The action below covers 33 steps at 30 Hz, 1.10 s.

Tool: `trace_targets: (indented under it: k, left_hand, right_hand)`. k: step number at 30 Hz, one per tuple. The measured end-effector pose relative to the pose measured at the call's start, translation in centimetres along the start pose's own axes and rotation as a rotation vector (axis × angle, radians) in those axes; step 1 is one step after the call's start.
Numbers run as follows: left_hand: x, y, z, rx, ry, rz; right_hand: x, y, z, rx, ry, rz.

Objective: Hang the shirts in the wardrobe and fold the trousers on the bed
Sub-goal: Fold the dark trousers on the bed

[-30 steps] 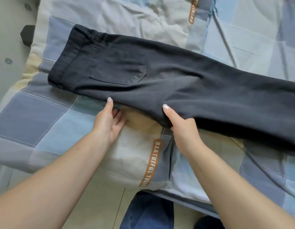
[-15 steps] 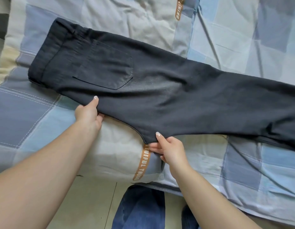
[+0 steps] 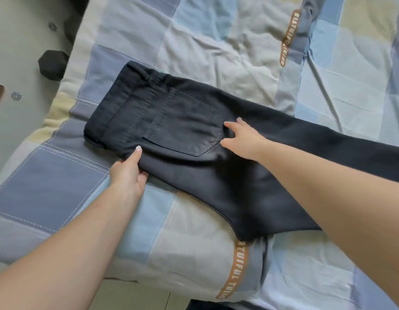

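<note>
Grey floor tiles [image 3: 19,130] edge the bed [image 3: 59,180] at far left, a black object [image 3: 52,64] lying there. Dark trousers [image 3: 216,153] lie flat on the patchwork quilt, halved lengthwise, back pocket up. Her left hand [image 3: 129,173] pinches the near seam below the waistband; the right hand [image 3: 243,139] rests open beside the pocket. I'd smooth the seat outward before folding the legs over, keeping edges aligned.
</note>
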<state>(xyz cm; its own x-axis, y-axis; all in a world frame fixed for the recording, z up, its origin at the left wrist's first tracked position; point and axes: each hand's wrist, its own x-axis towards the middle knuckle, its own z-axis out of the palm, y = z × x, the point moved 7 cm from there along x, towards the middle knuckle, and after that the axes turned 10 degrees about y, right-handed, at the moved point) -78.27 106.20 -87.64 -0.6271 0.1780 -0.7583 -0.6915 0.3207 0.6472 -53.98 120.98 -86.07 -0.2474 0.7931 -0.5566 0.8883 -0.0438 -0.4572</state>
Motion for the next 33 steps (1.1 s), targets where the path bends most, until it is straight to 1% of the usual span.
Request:
trace_targets:
  k: [2,3,5,7,9,12,14,16,19,21,24,25,27,29,30,33]
  left_hand:
    - [0.7,0.5,0.0,-0.001,-0.012,-0.008]
    - [1.0,0.7,0.0,-0.001,-0.018,-0.016]
    - [1.6,1.2,0.0,-0.021,-0.026,-0.036]
    - [1.7,1.9,0.6,-0.064,-0.070,-0.061]
    - [0.9,2.6,1.4,-0.131,-0.139,-0.083]
    - [-1.5,4.3,2.7,-0.186,-0.212,-0.057]
    - [-3.9,5.5,3.7,-0.211,-0.268,-0.019]
    - [-6.9,6.6,4.8,-0.242,-0.321,0.042]
    - [-12.1,7.4,6.6,-0.215,-0.396,0.226]
    - [-16.3,6.9,8.3,-0.116,-0.477,0.377]
    - [-22.1,4.5,10.7,0.192,-0.523,0.635]
    - [-23.9,3.4,11.5,0.310,-0.543,0.742]
    - [-27.6,0.4,13.5,0.508,-0.661,0.945]
    - [-30.8,-3.8,15.3,0.680,-0.802,1.093]
    - [-32.2,-6.0,16.1,0.769,-0.839,1.170]
    - [-36.4,-12.8,18.2,0.994,-0.929,1.380]
  right_hand:
    - [1.9,-0.1,0.6,-0.161,0.004,-0.027]
    - [2.7,-0.1,0.4,-0.186,0.022,-0.031]
    - [3.7,-0.2,0.2,-0.163,0.044,-0.019]
    - [3.5,-0.2,0.3,-0.104,0.075,0.007]
    - [2.5,-0.1,0.2,-0.023,0.157,0.033]
    - [0.6,0.0,-0.1,0.158,0.260,0.036]
    - [-0.9,-0.2,-0.1,0.351,0.240,0.051]
    - [-2.5,-0.5,-0.3,0.579,0.179,0.077]
    - [-5.0,-0.9,-2.2,0.992,0.104,0.160]
    - [-6.2,-0.7,-3.9,1.280,0.025,0.248]
    - [-7.7,0.4,-7.7,1.552,-0.124,0.314]
    - [-8.1,1.0,-9.3,1.612,-0.173,0.299]
    - [-9.1,2.6,-12.8,1.717,-0.278,0.208]
    - [-10.3,5.2,-15.9,1.765,-0.336,0.145]
    - [-11.0,7.2,-17.0,1.722,-0.310,0.168]
    - [-13.6,15.0,-19.0,1.384,-0.175,0.281]
